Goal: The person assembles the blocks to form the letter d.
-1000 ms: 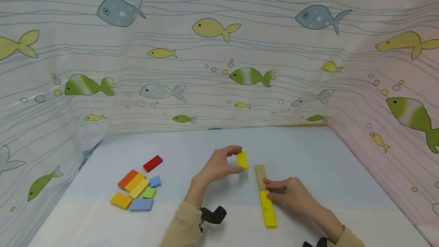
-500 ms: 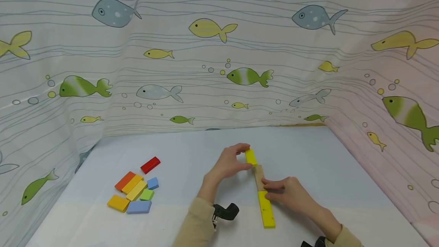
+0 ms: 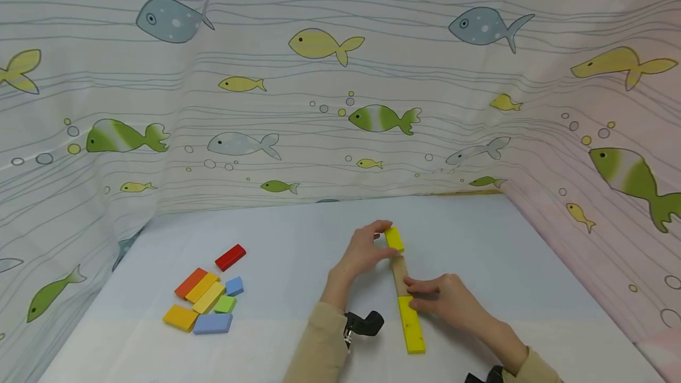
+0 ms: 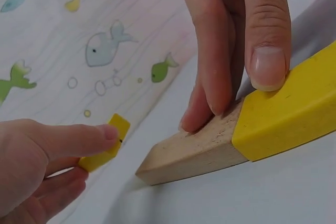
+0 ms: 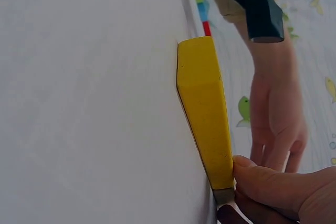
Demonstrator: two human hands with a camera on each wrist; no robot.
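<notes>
In the head view my left hand (image 3: 363,251) pinches a short yellow block (image 3: 394,240) by its ends, between thumb and fingertips. It is held at the far end of a plain wooden block (image 3: 399,273); the left wrist view shows a gap between the two. The wooden block lies end to end with a longer yellow block (image 3: 412,327), forming a straight row. My right hand (image 3: 449,300) rests its fingertips on the wooden block and its thumb (image 4: 268,66) on the yellow one, right by their joint, fingers fairly straight.
On the white table (image 3: 287,288), left of the hands, lies a loose group of coloured blocks: a red one (image 3: 230,257), an orange-red one (image 3: 191,283), a blue one (image 3: 213,323), a green one (image 3: 225,304) and several others. A fish-patterned curtain (image 3: 319,105) surrounds the table's back and sides.
My left hand has carried the short yellow block rightward, from left of the row to the wooden block's far end. The right hand has stayed by the joint of the blocks.
</notes>
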